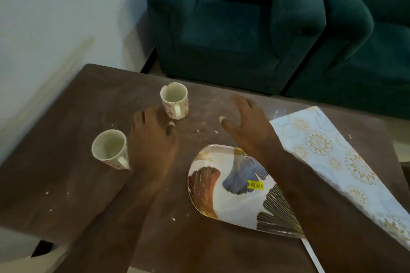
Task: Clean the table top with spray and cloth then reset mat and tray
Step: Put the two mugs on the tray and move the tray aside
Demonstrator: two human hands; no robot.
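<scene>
A brown table top carries white crumbs and dusty smears. On it lies an oval tray with a leaf pattern and a yellow sticker. To its right lies a pale blue mat with gold flowers, partly under my right forearm. My left hand hovers open between two cups, holding nothing. My right hand is open with fingers spread over the table beyond the tray. No spray bottle or cloth is in view.
Two white cups with red patterns stand on the table, one at the middle back, one at the left. Dark green armchairs stand just behind the table. A pale wall runs along the left.
</scene>
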